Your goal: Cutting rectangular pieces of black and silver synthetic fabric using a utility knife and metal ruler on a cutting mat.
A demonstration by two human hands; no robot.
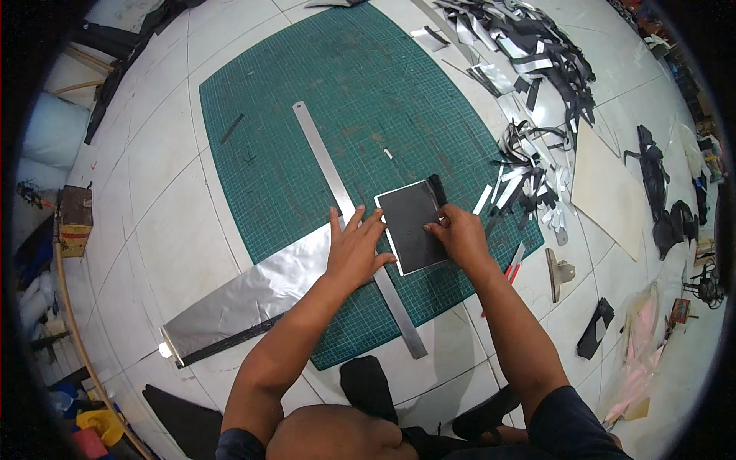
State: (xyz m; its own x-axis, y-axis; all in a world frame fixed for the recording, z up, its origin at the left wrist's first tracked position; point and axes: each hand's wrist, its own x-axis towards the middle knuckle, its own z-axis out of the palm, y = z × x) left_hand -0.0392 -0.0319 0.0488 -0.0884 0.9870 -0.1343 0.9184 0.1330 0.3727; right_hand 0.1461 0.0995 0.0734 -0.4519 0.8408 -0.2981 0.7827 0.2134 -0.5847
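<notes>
A black rectangular piece with white edges (pixel 406 222) lies on the green cutting mat (pixel 268 84). My right hand (pixel 463 236) is closed in a pinch at its right edge. Fingers spread, my left hand (pixel 356 251) presses down across a long steel ruler (pixel 318 149), its fingertips close to the piece's left edge. Under that hand and the ruler runs a silver foil-like sheet (pixel 245 287) with a black border, which stretches off the mat to the lower left. A dark fuzzy strip (pixel 436 188) sits at the piece's upper right corner.
Right of the mat are a red-handled cutter (pixel 514 264), a metal-and-wood scraper-like tool (pixel 558 274) and a beige board (pixel 606 192). Black and silver offcuts (pixel 537 61) heap up at the far right. A cardboard box (pixel 75 222) stands on the tiled floor at left.
</notes>
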